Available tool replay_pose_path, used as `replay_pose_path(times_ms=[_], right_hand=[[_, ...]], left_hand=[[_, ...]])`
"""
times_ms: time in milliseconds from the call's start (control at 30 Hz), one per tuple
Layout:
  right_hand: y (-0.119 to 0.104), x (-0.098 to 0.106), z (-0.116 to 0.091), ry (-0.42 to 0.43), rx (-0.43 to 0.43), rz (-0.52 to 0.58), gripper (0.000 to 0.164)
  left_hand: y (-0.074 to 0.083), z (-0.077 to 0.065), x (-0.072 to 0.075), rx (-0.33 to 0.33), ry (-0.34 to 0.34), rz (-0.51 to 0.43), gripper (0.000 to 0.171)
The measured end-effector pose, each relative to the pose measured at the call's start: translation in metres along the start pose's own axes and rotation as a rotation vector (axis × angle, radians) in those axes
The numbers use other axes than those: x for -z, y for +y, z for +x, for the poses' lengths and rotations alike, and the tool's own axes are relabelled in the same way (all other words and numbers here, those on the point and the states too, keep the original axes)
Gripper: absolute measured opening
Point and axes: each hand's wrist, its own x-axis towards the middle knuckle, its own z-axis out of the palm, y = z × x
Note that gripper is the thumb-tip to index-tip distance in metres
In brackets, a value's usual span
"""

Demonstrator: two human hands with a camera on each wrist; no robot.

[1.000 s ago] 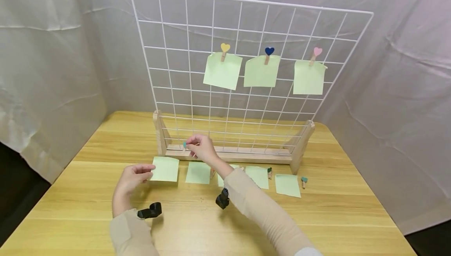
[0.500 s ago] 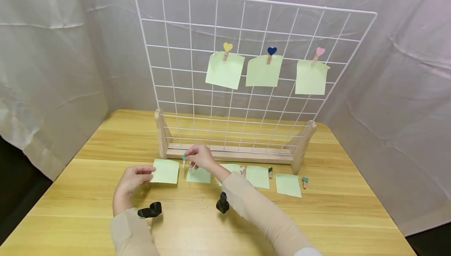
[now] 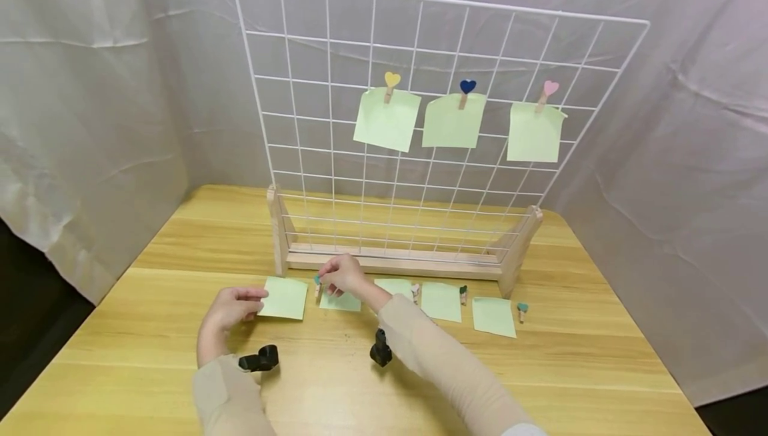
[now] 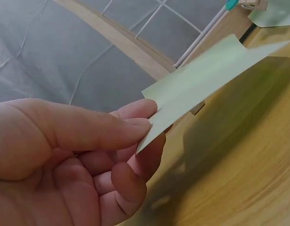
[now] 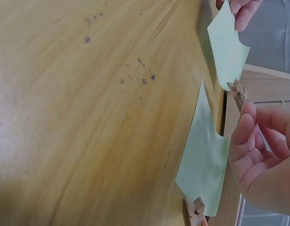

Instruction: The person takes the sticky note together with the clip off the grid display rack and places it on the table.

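My left hand (image 3: 229,313) pinches the left edge of a pale green sticky note (image 3: 285,298) between thumb and fingers. The left wrist view shows this note raised over the table, its shadow below it. My right hand (image 3: 347,276) pinches a small wooden clothespin (image 3: 318,289) with a teal heart at its top. In the right wrist view the clothespin's free tip (image 5: 235,89) is right at the held note's near corner. Another sticky note (image 3: 339,303) lies partly hidden under the right hand.
Behind stands a white wire grid (image 3: 441,1) in a wooden base (image 3: 393,264). Three notes hang on it by heart clothespins, one a yellow heart (image 3: 392,80). More notes, such as the right one (image 3: 494,317), lie in a row with clothespins (image 3: 523,311) on the wooden table (image 3: 540,383).
My right hand has brought the clothespin down from before the grid's base to beside the held note. The left hand keeps its pinch on the note, almost in place.
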Motion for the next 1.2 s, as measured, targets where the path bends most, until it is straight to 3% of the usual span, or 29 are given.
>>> replay_pose_path(times_ms=[300, 1200], right_hand=[[-0.001, -0.004, -0.002, -0.038, -0.009, -0.026, 0.004], [0.002, -0.011, 0.000, -0.034, -0.055, -0.132, 0.004]], left_hand=[[0.001, 0.000, -0.002, 0.004, -0.006, 0.034, 0.027], [0.007, 0.004, -0.010, 0.056, 0.023, 0.026, 0.022]])
